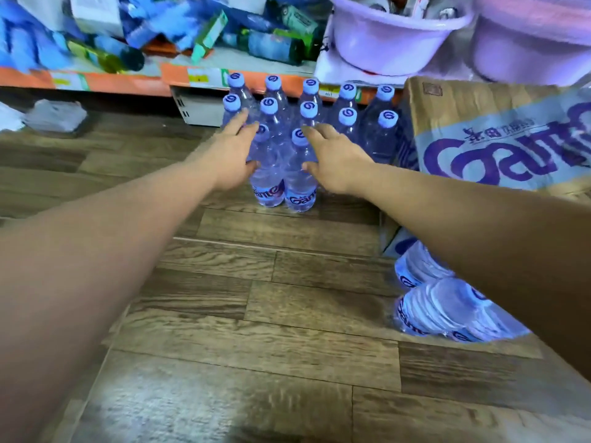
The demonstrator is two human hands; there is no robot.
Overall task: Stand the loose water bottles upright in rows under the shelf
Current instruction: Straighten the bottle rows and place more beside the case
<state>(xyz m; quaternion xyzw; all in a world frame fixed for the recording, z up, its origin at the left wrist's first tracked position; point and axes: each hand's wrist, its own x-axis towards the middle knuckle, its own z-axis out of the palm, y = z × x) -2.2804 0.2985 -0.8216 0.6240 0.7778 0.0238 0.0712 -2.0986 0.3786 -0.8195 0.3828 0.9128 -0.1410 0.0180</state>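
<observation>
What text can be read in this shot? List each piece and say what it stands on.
"Gan", cut off: label of the front right bottle.
"Gan", cut off: large purple print on the cardboard box.
Small characters above that print: too blurred to read.
Logo swirl on the bottle caps: a mark only.
Yellow shelf price tags: too blurred.

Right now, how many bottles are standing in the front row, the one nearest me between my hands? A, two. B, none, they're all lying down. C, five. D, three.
A: only two upright bottles, the left front bottle and the right front bottle, stand nearest the camera, between the left hand and the right hand; the rows behind them hold more.
</observation>
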